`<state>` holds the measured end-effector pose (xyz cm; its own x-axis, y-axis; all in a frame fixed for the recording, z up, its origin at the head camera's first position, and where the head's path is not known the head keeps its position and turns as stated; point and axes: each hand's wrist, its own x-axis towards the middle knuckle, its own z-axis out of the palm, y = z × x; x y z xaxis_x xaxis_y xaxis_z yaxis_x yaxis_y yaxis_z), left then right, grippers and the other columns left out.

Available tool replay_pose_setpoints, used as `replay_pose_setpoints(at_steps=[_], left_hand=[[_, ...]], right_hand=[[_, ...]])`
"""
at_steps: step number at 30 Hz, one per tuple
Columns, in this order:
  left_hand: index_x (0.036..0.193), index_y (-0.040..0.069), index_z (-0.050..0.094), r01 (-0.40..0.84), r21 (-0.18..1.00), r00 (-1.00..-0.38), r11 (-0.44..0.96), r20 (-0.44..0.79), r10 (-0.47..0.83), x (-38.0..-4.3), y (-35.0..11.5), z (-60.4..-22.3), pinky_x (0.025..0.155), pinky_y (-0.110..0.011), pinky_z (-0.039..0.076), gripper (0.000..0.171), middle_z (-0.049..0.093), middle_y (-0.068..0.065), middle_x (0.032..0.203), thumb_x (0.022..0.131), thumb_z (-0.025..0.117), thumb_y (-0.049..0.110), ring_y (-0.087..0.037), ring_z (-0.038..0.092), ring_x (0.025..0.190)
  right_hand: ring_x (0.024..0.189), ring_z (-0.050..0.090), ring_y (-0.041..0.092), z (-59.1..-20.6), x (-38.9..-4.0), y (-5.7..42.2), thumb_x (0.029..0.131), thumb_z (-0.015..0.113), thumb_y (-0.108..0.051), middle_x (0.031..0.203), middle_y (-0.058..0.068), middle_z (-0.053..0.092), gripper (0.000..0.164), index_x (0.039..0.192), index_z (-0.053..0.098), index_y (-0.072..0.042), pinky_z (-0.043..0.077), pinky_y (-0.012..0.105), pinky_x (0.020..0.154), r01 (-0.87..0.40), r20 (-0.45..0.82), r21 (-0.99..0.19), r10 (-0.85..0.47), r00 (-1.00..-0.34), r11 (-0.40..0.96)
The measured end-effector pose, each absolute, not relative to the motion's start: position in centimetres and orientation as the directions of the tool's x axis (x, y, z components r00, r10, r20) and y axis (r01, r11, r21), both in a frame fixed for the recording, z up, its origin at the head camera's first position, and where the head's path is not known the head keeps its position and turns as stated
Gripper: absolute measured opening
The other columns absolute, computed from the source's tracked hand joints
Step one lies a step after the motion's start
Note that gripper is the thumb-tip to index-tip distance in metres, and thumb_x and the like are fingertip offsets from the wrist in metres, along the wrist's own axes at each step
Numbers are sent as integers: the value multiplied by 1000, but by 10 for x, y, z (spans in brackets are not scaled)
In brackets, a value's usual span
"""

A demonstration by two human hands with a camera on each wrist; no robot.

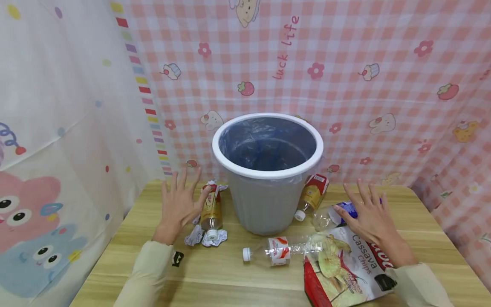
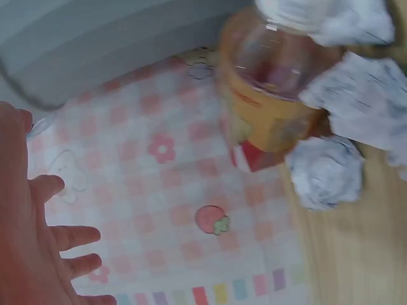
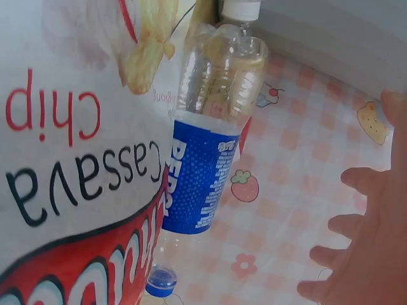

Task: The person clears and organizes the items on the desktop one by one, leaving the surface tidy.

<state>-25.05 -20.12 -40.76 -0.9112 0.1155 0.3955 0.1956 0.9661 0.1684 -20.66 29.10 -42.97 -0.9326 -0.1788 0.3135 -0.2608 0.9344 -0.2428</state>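
Observation:
My left hand (image 1: 179, 205) is held with fingers spread, just left of a bottle with a red and gold label (image 1: 211, 209). Crumpled paper balls (image 2: 325, 171) lie around that bottle. My right hand (image 1: 370, 217), fingers also spread, overlaps a clear bottle with a blue Pepsi label (image 3: 198, 178) and the upper part of a cassava chips bag (image 1: 345, 268) in the head view. Neither hand holds anything. A clear bottle with a white cap and a red and white label (image 1: 279, 250) lies on its side between the hands, its base at the bag.
A grey trash bin (image 1: 264, 204) with a white rim and a bluish liner stands at the back middle. Right of it leans another red and gold labelled bottle (image 1: 312, 197). The wooden table (image 1: 230, 285) meets a pink checked cloth (image 1: 345, 102) behind.

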Motion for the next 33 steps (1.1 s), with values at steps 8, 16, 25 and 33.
replay_pose_setpoints(at_steps=[8,16,25,33], left_hand=[[155,19,32,284,371,-877,884,474,83,-254,-196,-381,107,-68,24,67,39,-22,152,99,40,55,-44,32,139],[157,22,27,311,609,-906,730,423,33,-257,-192,-357,105,-62,32,63,53,-18,130,102,39,51,-39,44,127],[155,26,31,335,805,-923,490,386,-2,-257,-178,-336,108,-58,34,59,40,-14,151,103,42,50,-31,42,134],[154,27,34,367,869,-926,333,376,39,-262,-159,-324,112,-55,30,55,39,-11,153,103,45,44,-29,39,138]], right_hand=[[137,22,60,-428,-200,290,96,59,-42,159,29,17,70,154,33,-11,18,80,98,-371,272,-362,-284,-919,855],[135,29,57,-437,-195,286,96,63,-33,156,28,24,68,154,33,-12,31,79,92,-415,234,-513,-342,-910,752],[125,46,50,-445,-187,277,97,62,-24,147,24,41,60,150,39,-9,43,71,87,-395,166,-691,-399,-902,605],[121,50,47,-456,-185,268,94,65,-20,144,22,45,58,146,43,-9,47,62,87,-332,98,-807,-445,-890,488]])
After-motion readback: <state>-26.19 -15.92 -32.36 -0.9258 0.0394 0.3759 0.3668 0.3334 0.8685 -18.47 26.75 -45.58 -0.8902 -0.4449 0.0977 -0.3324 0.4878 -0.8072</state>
